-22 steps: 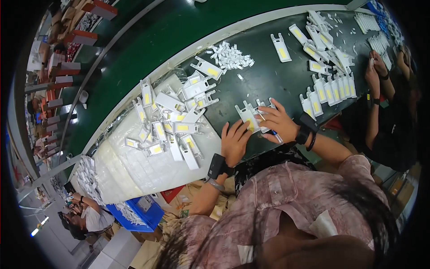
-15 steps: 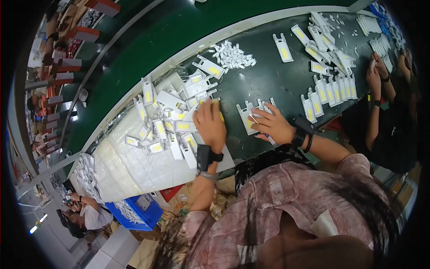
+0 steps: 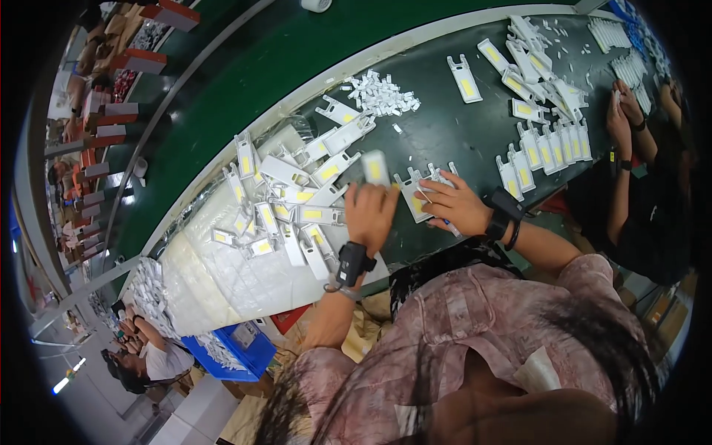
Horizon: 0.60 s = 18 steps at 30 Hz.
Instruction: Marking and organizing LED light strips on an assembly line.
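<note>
My left hand (image 3: 371, 215) is closed on a flat white plastic housing with a yellow patch (image 3: 375, 169), blurred by motion and held over the dark worktop. Beside it, my right hand (image 3: 458, 208) reaches over a short row of upright white housings (image 3: 410, 194), its fingers against them. A thin pen-like tool (image 3: 423, 196) pokes out between those fingers; most of it is hidden by the hand. On my left, a loose heap of similar housings (image 3: 285, 172) lies on a plastic-wrapped board (image 3: 215, 274).
Small white parts (image 3: 382, 93) are piled beyond my hands. To the right stand a row of housings (image 3: 552, 148) and a heap of more (image 3: 530, 70), near a co-worker's hands (image 3: 627, 107). A green conveyor belt (image 3: 245, 81) runs along the far side. A blue bin (image 3: 241, 352) sits at lower left.
My left hand has moved right from the heap, bringing a white housing toward the row. My right hand has stayed nearly in place.
</note>
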Motion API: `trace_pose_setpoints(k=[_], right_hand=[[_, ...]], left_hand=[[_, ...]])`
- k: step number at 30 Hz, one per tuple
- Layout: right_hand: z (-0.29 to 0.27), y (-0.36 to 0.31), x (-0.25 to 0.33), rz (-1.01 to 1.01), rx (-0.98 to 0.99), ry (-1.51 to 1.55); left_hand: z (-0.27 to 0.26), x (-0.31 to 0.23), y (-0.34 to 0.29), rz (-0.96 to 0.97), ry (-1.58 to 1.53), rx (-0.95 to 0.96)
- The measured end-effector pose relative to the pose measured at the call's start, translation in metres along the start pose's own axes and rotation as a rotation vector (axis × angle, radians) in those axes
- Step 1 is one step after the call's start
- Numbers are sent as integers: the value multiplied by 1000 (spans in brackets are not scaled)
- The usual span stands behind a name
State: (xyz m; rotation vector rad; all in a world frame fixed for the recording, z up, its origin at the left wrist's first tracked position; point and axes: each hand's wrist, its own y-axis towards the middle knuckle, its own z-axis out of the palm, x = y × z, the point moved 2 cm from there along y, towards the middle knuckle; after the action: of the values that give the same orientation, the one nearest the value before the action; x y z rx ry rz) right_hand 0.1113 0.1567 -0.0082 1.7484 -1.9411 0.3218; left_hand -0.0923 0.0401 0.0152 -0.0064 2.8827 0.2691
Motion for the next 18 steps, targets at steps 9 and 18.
trace_pose_setpoints(k=[9,18], right_hand=[[-15,-12,-16,-35,28,4],[-23,-14,-23,-73,84,61]], left_hand=[[-1,-5,-66,20,-167,71],[16,-42,-22,-117,-301,114]])
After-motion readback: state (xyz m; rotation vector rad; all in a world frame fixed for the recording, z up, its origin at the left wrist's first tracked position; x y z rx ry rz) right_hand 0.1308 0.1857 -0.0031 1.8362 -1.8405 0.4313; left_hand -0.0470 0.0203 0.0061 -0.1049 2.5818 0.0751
